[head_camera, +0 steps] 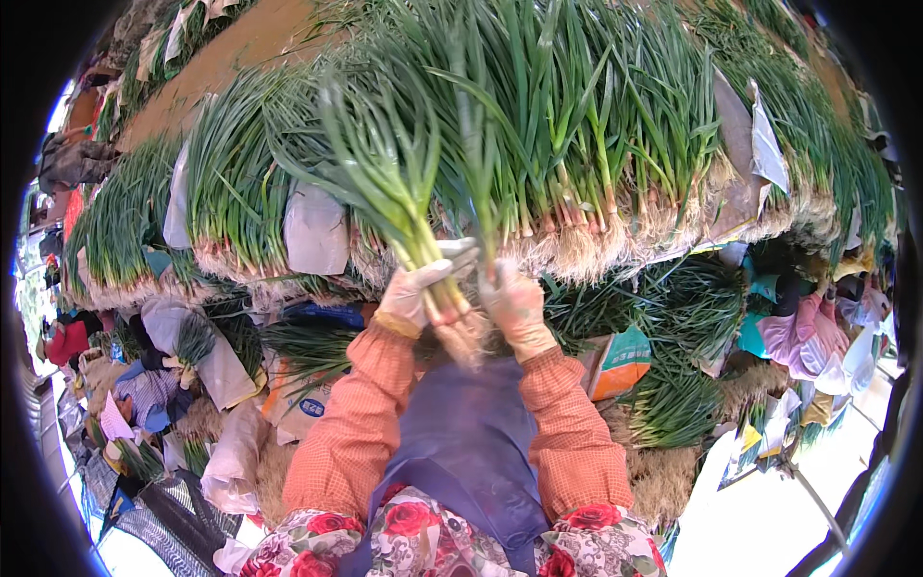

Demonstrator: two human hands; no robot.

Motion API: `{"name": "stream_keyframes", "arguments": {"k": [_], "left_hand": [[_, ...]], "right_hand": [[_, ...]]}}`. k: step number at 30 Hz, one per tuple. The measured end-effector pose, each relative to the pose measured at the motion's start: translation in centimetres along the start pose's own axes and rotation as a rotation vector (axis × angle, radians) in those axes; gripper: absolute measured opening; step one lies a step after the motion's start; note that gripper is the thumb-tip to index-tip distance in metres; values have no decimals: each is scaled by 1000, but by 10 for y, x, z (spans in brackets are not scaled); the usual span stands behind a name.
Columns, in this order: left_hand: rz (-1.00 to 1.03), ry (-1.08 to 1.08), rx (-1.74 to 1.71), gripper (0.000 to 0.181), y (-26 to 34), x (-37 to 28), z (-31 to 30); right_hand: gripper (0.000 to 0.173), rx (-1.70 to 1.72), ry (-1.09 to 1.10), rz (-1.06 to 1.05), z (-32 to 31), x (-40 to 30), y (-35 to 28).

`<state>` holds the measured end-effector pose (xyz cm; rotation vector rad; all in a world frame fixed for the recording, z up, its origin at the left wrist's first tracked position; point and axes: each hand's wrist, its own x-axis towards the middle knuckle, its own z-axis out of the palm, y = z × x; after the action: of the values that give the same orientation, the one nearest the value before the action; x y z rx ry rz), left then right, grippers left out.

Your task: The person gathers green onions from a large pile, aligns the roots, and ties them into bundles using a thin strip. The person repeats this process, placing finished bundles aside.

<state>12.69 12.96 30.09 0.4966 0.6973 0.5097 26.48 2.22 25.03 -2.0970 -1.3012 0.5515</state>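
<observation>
My left hand [414, 292], in a pale glove, is closed around the lower stalks of a small bunch of green garlic plants [414, 238]. Their roots point down towards my apron, and the leaves fan out up and to the left. Close beside it on the right, my right hand [513, 299], gloved too, grips the base of a thin garlic stalk [484, 195], blurred and upright. Behind both hands lies a long row of green garlic [577, 166], leaves away from me and roots towards me.
A white sheet [317, 227] stands between bundles at the left; another sheet [768, 144] stands at the right. More garlic [670, 411] and printed sacks [624, 360] lie beside me. Other people, one in a red top [68, 346], are at both sides.
</observation>
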Motion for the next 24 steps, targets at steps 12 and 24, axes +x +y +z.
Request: {"name": "stream_keyframes", "arguments": {"k": [12,24], "left_hand": [[-271,126,-59,27,-7,-5,-18],[-214,323,-60,34,-17,-26,-25]], "right_hand": [[31,741,-572,415,-12,55,-19],[36,1407,-18,562,-16,21,11]]}}
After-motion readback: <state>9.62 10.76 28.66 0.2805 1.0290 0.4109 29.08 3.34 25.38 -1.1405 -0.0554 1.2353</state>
